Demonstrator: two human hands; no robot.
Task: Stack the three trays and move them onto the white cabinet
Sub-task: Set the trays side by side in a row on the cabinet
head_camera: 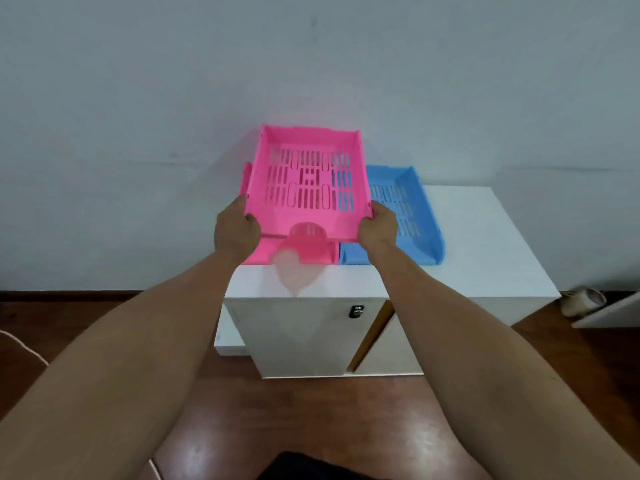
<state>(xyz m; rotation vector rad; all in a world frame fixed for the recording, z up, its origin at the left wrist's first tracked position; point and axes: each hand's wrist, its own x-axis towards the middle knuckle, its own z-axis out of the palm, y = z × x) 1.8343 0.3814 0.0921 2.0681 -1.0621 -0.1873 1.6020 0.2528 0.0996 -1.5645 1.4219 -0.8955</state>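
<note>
I hold a pink slotted tray (308, 147) in the air, tilted, above the white cabinet (485, 237). My left hand (236, 230) grips its near left corner and my right hand (378, 227) grips its near right corner. Under it a second pink tray (304, 252) lies on the cabinet top at the left, mostly hidden by the held one. A blue tray (412, 202) rests beside that one, to the right, partly covered by the raised tray.
The cabinet stands against a pale wall; its door has a small lock (356, 311). A lower white unit (230, 341) sits at its left. Brown wooden floor (311, 417) lies in front. A white board (609, 313) and a pale shoe (581, 301) are at the right.
</note>
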